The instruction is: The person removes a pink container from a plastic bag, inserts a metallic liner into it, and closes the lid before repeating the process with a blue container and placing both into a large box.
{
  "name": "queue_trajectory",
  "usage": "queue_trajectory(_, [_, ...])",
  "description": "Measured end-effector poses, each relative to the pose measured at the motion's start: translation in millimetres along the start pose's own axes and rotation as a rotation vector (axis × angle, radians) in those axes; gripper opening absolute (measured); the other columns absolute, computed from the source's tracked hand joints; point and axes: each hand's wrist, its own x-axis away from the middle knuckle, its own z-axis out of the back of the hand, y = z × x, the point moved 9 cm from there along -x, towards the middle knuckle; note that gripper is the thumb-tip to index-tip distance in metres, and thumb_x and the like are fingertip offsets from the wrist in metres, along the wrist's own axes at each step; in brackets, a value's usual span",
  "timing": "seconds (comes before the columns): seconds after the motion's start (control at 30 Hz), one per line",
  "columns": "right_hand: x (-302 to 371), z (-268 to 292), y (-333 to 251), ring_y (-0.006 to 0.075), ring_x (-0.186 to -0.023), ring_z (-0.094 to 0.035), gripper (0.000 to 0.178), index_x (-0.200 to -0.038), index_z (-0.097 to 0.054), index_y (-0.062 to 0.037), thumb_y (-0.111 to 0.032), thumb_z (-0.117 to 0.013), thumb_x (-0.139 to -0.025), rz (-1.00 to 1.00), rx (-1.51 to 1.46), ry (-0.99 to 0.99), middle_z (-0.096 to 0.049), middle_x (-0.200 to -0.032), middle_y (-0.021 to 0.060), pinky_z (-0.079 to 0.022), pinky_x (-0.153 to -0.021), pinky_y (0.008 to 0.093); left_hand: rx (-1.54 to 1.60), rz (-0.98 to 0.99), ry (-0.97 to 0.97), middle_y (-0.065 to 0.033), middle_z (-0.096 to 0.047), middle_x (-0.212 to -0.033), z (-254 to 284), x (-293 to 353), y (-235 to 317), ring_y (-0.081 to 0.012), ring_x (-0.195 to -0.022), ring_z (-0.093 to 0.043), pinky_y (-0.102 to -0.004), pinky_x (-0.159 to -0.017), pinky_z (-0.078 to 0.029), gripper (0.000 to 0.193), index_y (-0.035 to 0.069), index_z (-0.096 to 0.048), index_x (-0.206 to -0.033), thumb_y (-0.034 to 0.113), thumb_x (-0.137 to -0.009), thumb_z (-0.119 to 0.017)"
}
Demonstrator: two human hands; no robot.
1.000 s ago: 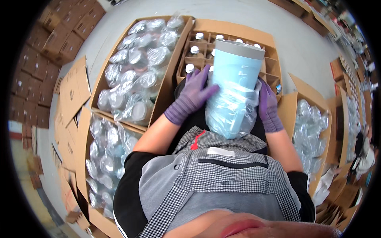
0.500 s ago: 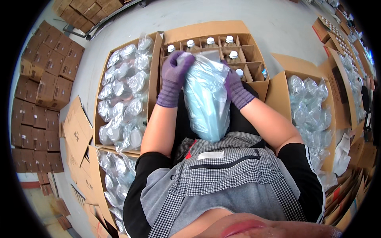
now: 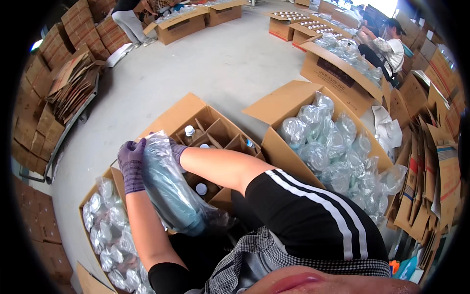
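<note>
Above a divided carton (image 3: pixel 166 113) hangs a long clear plastic bag (image 3: pixel 171 191), tilted, with something pale blue inside. My left hand (image 3: pixel 131 159), in a purple knitted glove, is closed on the bag's upper left edge. At the bag's other upper edge is my right hand (image 3: pixel 176 151), gloved alike; it grips there with its fingers mostly hidden behind the plastic. Under my right forearm, bottles with white caps, one a capped bottle (image 3: pixel 190 131) near the far side, stand in the carton's compartments. Some compartments hold no visible bottle.
On the right stands an open carton (image 3: pixel 274 147) of plastic-wrapped clear bottles (image 3: pixel 325 147); a similar carton (image 3: pixel 84 215) is at lower left. Flattened cardboard (image 3: pixel 426 171) leans at far right. A loaded cart (image 3: pixel 73 117) stands left. A seated person (image 3: pixel 389 51) is at the far right.
My view has swung to the right, so the cartons appear shifted left. Both hands still hold the bag, which now leans over the divided carton instead of hanging upright before my lap.
</note>
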Motion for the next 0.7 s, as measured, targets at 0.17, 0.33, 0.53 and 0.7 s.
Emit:
queue_trajectory(0.17, [32,-36,68,0.0345,-0.101,-0.072,0.029,-0.108,-0.074,-0.0047,-0.021,-0.057,-0.091,-0.163,0.225,-0.135,-0.072,-0.11,0.0214,-0.057,-0.082,0.0495,0.309,0.151,-0.233,-0.0112,-0.074,-0.097,-75,-8,-112,-0.0187,-0.091,-0.065,-0.034,-0.084,-0.052,0.046,-0.001,-0.072,-0.107,0.042,-0.094,-0.067])
queue_trajectory(0.33, [93,13,164,0.0318,-0.092,-0.071,0.029,-0.122,-0.066,-0.0099,-0.012,-0.053,-0.097,-0.342,0.16,-0.082,-0.07,-0.104,0.0185,-0.057,-0.081,0.0448,0.425,0.103,-0.14,-0.0183,-0.065,-0.133,-48,1,-69,-0.0286,-0.117,-0.064,-0.039,-0.103,-0.048,0.069,0.001,-0.061,-0.135,0.049,-0.087,-0.072])
queue_trajectory(0.53, [109,97,83,0.0184,-0.089,-0.062,0.032,-0.114,-0.069,-0.004,-0.03,-0.06,-0.098,-0.575,-0.777,0.535,-0.065,-0.095,0.0048,-0.051,-0.078,0.034,0.573,-0.054,0.205,-0.0175,-0.07,-0.123,60,27,-61,-0.0274,-0.115,-0.066,-0.037,-0.101,-0.049,0.061,0.001,-0.066,-0.128,0.047,-0.087,-0.074])
queue_trajectory(0.7, [193,104,-89,0.0182,-0.104,-0.059,0.038,-0.126,-0.064,-0.0012,-0.024,-0.039,-0.107,-0.062,-0.803,0.336,-0.065,-0.116,0.0093,-0.046,-0.099,0.0328,0.593,-0.012,-0.208,-0.013,-0.075,-0.104,107,155,15,-0.0228,-0.096,-0.072,-0.0362,-0.088,-0.057,0.052,0.007,-0.07,-0.123,0.05,-0.094,-0.066])
